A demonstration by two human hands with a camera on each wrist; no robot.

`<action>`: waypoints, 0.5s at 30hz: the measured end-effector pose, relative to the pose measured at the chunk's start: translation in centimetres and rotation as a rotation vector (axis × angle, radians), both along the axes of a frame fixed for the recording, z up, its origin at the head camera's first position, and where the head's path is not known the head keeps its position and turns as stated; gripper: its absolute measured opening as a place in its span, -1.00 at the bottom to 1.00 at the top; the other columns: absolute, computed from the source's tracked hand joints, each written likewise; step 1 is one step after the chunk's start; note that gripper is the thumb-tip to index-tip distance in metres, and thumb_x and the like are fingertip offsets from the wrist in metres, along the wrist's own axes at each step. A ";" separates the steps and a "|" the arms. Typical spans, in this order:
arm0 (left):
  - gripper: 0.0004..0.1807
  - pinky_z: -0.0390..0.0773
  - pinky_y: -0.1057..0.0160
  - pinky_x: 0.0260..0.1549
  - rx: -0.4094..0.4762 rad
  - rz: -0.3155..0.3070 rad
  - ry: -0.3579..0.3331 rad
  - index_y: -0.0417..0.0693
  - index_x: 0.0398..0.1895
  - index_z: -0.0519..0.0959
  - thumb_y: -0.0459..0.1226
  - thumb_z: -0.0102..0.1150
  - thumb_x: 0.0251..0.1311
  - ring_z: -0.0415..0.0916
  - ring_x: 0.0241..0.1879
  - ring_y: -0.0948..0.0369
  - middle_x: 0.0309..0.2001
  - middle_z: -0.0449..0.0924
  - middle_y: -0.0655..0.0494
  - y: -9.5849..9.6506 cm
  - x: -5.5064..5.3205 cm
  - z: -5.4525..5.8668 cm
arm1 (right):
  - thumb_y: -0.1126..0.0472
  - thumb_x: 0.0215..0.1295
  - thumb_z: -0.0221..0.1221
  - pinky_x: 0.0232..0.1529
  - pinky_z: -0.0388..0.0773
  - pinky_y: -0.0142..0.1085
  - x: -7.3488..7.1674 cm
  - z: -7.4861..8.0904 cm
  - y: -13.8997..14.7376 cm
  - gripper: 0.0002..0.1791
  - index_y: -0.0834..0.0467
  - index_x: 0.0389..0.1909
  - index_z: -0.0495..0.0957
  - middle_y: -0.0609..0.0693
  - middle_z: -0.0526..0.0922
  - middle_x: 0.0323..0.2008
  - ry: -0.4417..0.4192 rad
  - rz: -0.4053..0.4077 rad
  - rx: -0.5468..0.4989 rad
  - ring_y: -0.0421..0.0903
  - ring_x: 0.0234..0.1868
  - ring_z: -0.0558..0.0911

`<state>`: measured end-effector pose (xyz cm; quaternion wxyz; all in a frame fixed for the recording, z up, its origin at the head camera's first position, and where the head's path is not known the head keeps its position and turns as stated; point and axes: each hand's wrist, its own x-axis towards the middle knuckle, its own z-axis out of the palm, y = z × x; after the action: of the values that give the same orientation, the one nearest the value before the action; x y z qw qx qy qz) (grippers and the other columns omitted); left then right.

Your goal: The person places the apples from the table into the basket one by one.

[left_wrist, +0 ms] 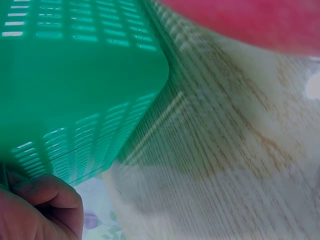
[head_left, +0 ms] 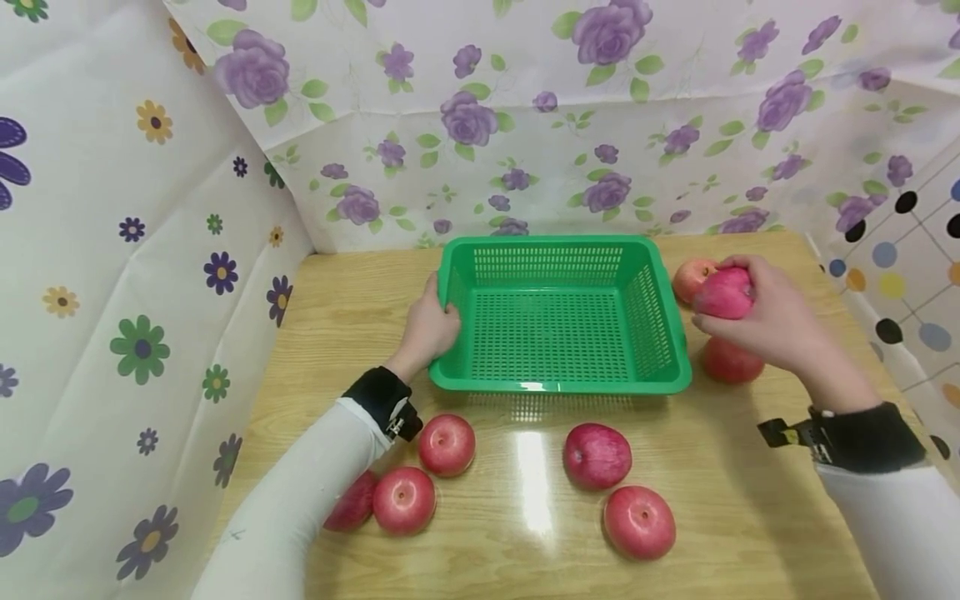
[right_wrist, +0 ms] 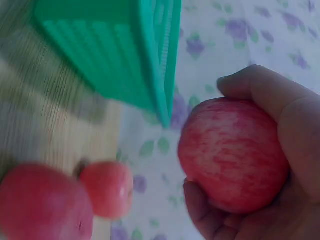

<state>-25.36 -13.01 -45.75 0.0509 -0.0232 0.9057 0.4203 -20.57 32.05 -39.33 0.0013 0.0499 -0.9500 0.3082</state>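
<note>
A green plastic basket (head_left: pixel 551 387) with slotted walls stands on the wooden table, its mesh floor in full sight. My left hand (head_left: pixel 431 327) grips the basket's left rim; in the left wrist view, the curled thumb (left_wrist: pixel 55 195) shows beside the slotted wall. To the right of the basket, my right hand (head_left: pixel 776 312) holds a red apple (head_left: pixel 724 293) between thumb and fingers, raised off the table. The right wrist view shows this streaked apple (right_wrist: pixel 232 155) well. Below and behind it lie a paler apple (head_left: pixel 692 278) and a larger red apple (head_left: pixel 732 361).
In front of the basket lie several more apples: one (head_left: pixel 447 445) and another (head_left: pixel 404 501) near my left forearm, a dark red one (head_left: pixel 597 456) and a round one (head_left: pixel 640 522) to the right. Flowered sheets (head_left: pixel 465 167) rise behind the table (head_left: pixel 495 550) and at its sides.
</note>
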 end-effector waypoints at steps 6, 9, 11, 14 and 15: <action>-0.24 0.70 0.04 -0.34 0.002 0.001 -0.005 -0.06 0.61 -0.18 -0.30 -0.16 0.42 0.60 -0.04 -0.10 0.22 0.42 -0.38 0.0 0.0 0.1 | -0.08 0.04 0.48 -0.07 0.55 0.16 -3.2 -0.2 -3.9 -0.06 0.22 0.33 0.23 0.22 0.42 0.07 0.086 0.186 0.012 0.18 0.02 0.47; -0.24 0.70 0.06 -0.39 0.013 -0.002 -0.004 -0.06 0.60 -0.17 -0.32 -0.15 0.41 0.62 -0.09 -0.09 0.19 0.44 -0.38 0.0 0.0 0.1 | -0.05 0.00 0.49 -0.10 0.57 0.11 -4.6 -0.5 -5.5 -0.11 0.17 0.29 0.28 0.21 0.42 0.08 0.093 0.242 0.082 0.15 0.00 0.50; -0.24 0.70 0.06 -0.40 0.017 -0.002 0.000 -0.06 0.60 -0.16 -0.33 -0.14 0.40 0.63 -0.10 -0.09 0.17 0.46 -0.38 0.0 0.1 0.2 | -0.04 0.00 0.47 -0.13 0.59 0.08 -5.5 -0.8 -6.3 -0.14 0.11 0.28 0.29 0.19 0.41 0.11 0.083 0.277 0.133 0.13 -0.01 0.51; -0.24 0.70 0.05 -0.38 0.017 -0.004 0.009 -0.06 0.60 -0.14 -0.33 -0.14 0.39 0.62 -0.09 -0.10 0.17 0.46 -0.39 -0.1 0.1 0.1 | -0.04 0.03 0.44 -0.17 0.61 0.02 -6.6 -1.3 -7.2 -0.18 0.05 0.29 0.30 0.16 0.39 0.12 0.066 0.334 0.188 0.10 -0.02 0.53; -0.24 0.70 0.04 -0.36 0.012 -0.005 0.011 -0.07 0.60 -0.14 -0.33 -0.14 0.39 0.62 -0.08 -0.10 0.17 0.46 -0.39 -0.1 0.1 0.1 | -0.05 0.03 0.44 -0.18 0.61 0.00 -7.0 -1.5 -7.4 -0.19 0.03 0.29 0.30 0.15 0.39 0.12 0.065 0.352 0.204 0.08 -0.02 0.54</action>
<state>-25.28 -13.08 -45.61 0.0470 -0.0184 0.9033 0.4259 -27.59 24.69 -40.85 -0.0270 0.2250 -0.9523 0.2042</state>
